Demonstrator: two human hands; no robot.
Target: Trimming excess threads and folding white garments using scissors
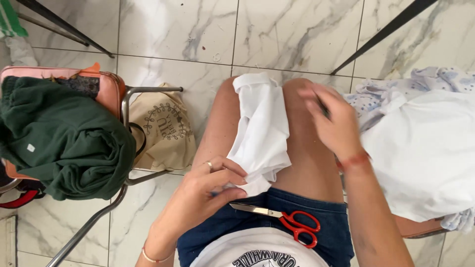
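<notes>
Floor: white marble tiles with grey veins (297,29) filled the top of the frame.
Cloth: a folded white fabric piece (261,131) lay along the lap, its long axis running up-down at centre frame.
Left hand (205,190): pinched shut on the cloth's lower corner (the nearer hand).
Right hand (334,121): raised right of the cloth, blurred; grip unclear.
Scissors: red-handled steel scissors (284,220) rested on the blue shorts below the cloth.

the right hand (332,121) is motion-blurred; the white cloth (261,131) hides the left hand (205,190) fingertips.
</notes>
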